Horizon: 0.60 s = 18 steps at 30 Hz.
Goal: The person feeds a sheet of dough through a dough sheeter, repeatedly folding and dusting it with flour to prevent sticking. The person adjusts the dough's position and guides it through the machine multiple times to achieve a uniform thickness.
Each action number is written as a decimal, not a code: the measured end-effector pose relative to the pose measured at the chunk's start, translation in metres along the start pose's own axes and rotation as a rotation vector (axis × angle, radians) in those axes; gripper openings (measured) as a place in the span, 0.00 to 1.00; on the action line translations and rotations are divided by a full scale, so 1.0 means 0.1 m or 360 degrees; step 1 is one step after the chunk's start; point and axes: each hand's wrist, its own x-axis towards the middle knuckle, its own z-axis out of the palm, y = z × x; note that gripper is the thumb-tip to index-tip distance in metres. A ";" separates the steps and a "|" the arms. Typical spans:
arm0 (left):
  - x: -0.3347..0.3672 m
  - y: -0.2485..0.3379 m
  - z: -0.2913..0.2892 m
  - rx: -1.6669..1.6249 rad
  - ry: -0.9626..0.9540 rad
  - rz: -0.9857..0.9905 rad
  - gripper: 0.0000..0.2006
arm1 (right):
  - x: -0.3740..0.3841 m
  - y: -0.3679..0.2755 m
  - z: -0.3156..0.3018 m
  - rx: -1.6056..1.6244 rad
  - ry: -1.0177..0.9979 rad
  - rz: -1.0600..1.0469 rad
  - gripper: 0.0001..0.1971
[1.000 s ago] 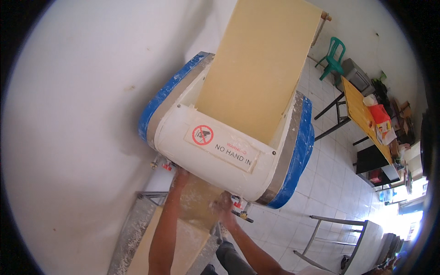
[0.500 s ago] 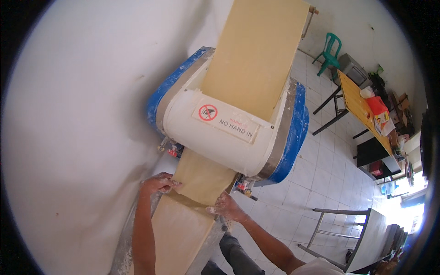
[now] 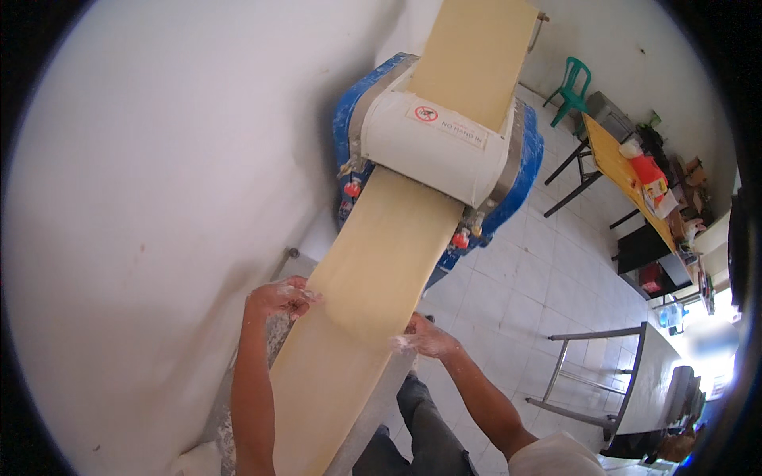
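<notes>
Under the white cover (image 3: pixel 436 155), head view: a pale yellow sheet (image 3: pixel 373 270) is extending between two blue side housings (image 3: pixel 530 155) and is sloping down toward me over a grey bench (image 3: pixel 377 404).
Left hand (image 3: pixel 287 298): I am bending its fingers at the sheet's left edge; whether they are pinching it, I cannot tell.
Right hand (image 3: pixel 429 339): I am reaching with it to the opposite edge, a little nearer to me, its fingertips whitened; I cannot tell how firmly they are gripping.
Both hands: they are standing well apart, the sheet lying between them.
Red knobs (image 3: pixel 352 189): they are flanking the sheet, one on either side, just below the cover.
Above the cover: a broad pale yellow band (image 3: pixel 476 63) is slanting up and away from me.
White wall (image 3: pixel 175 198): it is filling my left side.
Tiled floor (image 3: pixel 508 278): it is spreading to my right, a green chair (image 3: pixel 568 95) standing far back on it.
</notes>
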 end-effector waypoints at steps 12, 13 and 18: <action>-1.48 -0.66 0.36 0.0840 0.0293 -0.0275 0.15 | -0.41 0.67 2.06 -0.0292 -0.0017 0.0251 0.38; -1.57 -0.76 0.38 0.0851 0.0346 -0.0313 0.15 | -0.47 0.70 2.20 -0.0173 -0.0074 0.0243 0.38; -1.92 -1.48 0.50 0.0673 0.0667 -0.0381 0.17 | -0.77 0.78 2.75 0.0063 0.0148 0.0083 0.42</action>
